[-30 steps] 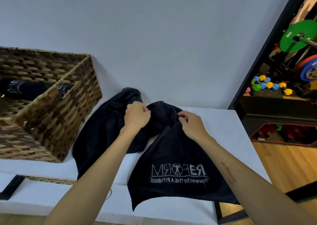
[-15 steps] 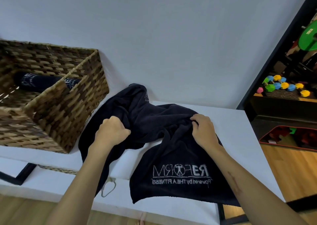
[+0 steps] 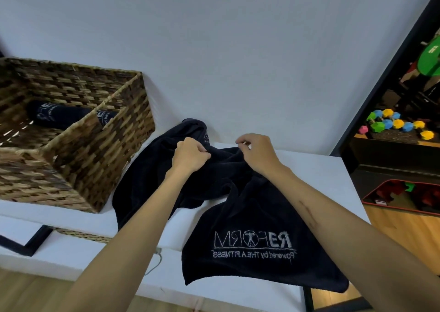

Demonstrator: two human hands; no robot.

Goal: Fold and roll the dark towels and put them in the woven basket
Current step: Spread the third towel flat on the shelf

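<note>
A dark towel (image 3: pixel 252 216) with a white logo lies crumpled on the white table (image 3: pixel 321 192), one end hanging over the front edge. My left hand (image 3: pixel 190 155) grips a bunched fold of the towel near its far end. My right hand (image 3: pixel 257 153) pinches the towel's edge just to the right of it. The woven basket (image 3: pixel 95 159) stands at the left on the table and holds two rolled dark towels (image 3: pixel 59 116) with logos.
A white wall rises right behind the table. To the right, past a black frame, is a rack with coloured dumbbells (image 3: pixel 395 124), weight plates (image 3: pixel 431 61) and a red-edged mat (image 3: pixel 404 197) on a wooden floor.
My two hands have come back together at the towel's far end; the left hand moved right and up along the fabric, the right hand shifted to a pinch on the edge.
</note>
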